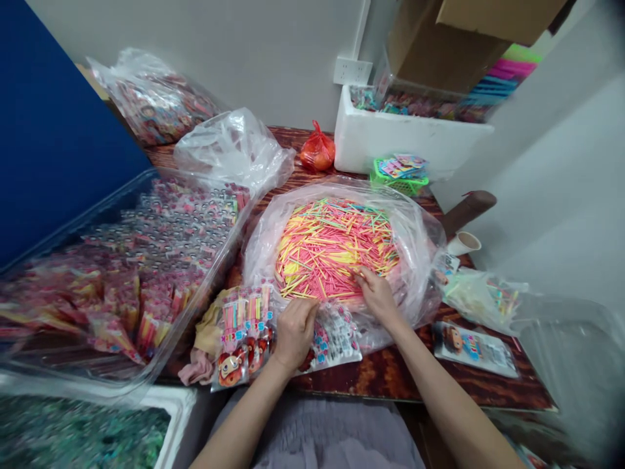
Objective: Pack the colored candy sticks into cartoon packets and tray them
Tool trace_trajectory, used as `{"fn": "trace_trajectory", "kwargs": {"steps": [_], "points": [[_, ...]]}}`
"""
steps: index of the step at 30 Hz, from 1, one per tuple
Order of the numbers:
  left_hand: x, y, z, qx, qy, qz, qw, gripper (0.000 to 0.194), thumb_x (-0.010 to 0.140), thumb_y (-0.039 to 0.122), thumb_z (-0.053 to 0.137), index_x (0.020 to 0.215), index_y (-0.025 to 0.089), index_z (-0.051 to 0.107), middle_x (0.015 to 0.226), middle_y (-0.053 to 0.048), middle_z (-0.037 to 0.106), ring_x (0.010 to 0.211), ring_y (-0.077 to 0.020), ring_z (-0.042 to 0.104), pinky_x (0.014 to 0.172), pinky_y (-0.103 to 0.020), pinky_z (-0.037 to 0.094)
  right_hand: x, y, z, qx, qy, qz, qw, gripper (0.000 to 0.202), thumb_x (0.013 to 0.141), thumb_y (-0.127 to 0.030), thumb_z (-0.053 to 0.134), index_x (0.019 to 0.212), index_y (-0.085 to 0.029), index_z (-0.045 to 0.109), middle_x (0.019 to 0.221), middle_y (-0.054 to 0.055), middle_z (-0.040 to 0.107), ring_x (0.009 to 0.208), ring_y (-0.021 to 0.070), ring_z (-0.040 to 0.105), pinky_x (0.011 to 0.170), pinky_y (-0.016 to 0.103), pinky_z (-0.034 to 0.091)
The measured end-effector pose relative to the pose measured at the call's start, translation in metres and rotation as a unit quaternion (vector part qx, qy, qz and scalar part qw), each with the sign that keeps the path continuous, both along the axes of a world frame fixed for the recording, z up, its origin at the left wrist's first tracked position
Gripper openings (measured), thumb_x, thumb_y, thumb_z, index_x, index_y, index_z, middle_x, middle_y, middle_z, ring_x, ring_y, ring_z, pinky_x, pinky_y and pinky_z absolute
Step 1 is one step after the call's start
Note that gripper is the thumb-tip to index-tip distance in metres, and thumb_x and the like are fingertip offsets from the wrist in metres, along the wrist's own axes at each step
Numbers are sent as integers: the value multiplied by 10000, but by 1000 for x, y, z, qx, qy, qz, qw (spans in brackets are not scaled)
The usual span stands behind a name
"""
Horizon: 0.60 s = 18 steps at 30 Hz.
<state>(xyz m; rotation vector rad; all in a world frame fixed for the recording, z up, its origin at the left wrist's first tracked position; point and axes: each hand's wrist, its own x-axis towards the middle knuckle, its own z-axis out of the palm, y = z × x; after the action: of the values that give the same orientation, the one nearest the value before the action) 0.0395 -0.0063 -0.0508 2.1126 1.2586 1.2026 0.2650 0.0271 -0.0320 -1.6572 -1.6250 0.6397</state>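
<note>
A large clear plastic bag (420, 241) lies open at the centre, heaped with thin pink, yellow and green sticks (332, 244). My right hand (375, 293) is at the heap's near right edge, its thumb and fingertips pinched together over the sticks; what they hold is too small to name. My left hand (295, 329) rests at the bag's near edge, fingers closed and bent down beside printed packets (336, 339); anything in them is hidden. Left of it lie filled packets (234, 371) with a cartoon figure and coloured sticks showing.
A clear bin (195, 312) of filled packets stands left. White foam box (410, 140), green basket (403, 184) and red bag (317, 153) are behind. Paper cup (463, 243), small stick bag (483, 296) and flat packet (476, 350) lie right.
</note>
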Motion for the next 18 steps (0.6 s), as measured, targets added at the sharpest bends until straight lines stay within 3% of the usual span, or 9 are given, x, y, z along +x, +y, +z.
{"fn": "trace_trajectory", "kwargs": {"steps": [3,5,8,11,14,18], "points": [[0,1,4,-60,-43,13,997,132,942,179,489,945,189,620,882,-45,661,851,-177,607,765,-294,456,1,5,4,24,-44,-7,999,197,881,-294,466,729,-238,578,712,34,660,733,237,635,692,319,431],[0,2,7,-89,-55,22,994,134,946,189,477,902,190,604,846,-35,633,816,-171,593,737,-289,443,-2,7,9,26,-6,-26,999,183,878,-312,484,744,-234,582,739,40,673,750,236,640,708,325,444],[0,3,10,-93,-48,22,994,145,948,191,460,883,193,590,838,-33,609,807,-174,579,729,-290,436,-15,0,24,-5,178,-35,983,166,870,-368,519,823,-224,585,833,43,695,712,200,641,680,316,475],[-1,3,13,-51,-15,16,998,163,945,165,439,914,196,596,882,-48,608,858,-188,572,771,-306,446,-34,-16,45,-103,335,19,936,200,830,-411,600,864,-214,599,876,33,688,608,152,607,591,287,476],[-1,2,16,-11,26,9,1000,177,938,150,434,950,196,605,917,-64,617,889,-201,567,794,-321,449,-52,-33,58,-172,336,63,924,193,796,-380,645,882,-208,629,861,19,665,618,143,606,537,257,439],[1,0,23,-51,-6,6,999,174,947,172,426,933,189,598,905,-62,614,870,-193,571,775,-314,443,-65,-40,57,-135,250,74,956,105,817,-289,597,768,-204,636,718,-13,610,627,145,575,578,258,414]]}}
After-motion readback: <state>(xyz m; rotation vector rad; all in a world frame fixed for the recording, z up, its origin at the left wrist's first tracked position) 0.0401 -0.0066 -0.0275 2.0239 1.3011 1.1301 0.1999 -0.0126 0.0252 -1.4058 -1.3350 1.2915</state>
